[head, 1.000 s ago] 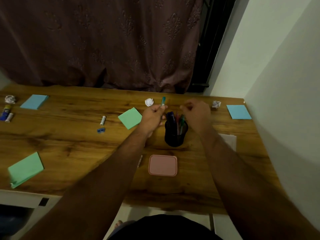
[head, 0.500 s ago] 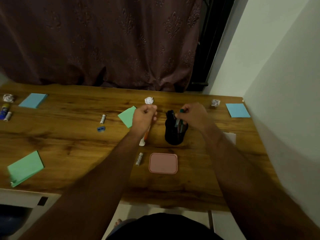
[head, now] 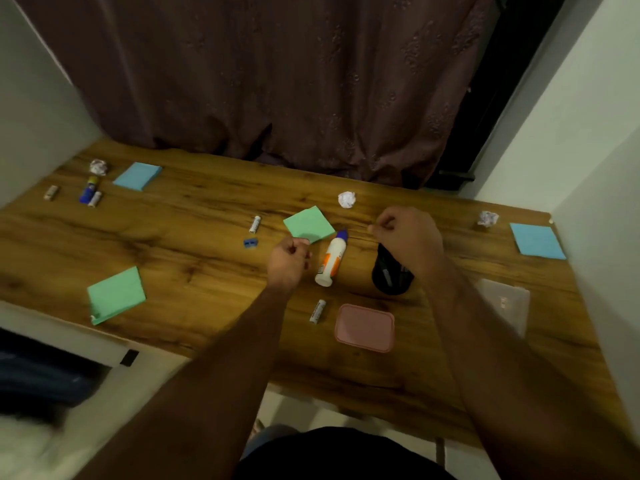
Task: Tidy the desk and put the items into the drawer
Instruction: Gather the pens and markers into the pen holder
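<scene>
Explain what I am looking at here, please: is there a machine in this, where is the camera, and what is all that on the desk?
There is no machine. A person wears a camera on the head, looking down at their own arms over a wooden desk.

The left hand and the right hand both have curled fingers, and neither seems to hold anything.

Between the hands a white glue bottle lies on its side. Partly under the right hand stands a black pen holder, and nearer the person lies a pink lid or box.

Scattered around are green sticky-note pads, blue sticky-note pads, crumpled paper balls, a small blue sharpener and several small white sticks whose labels are too small to read. No drawer is clearly visible.
</scene>
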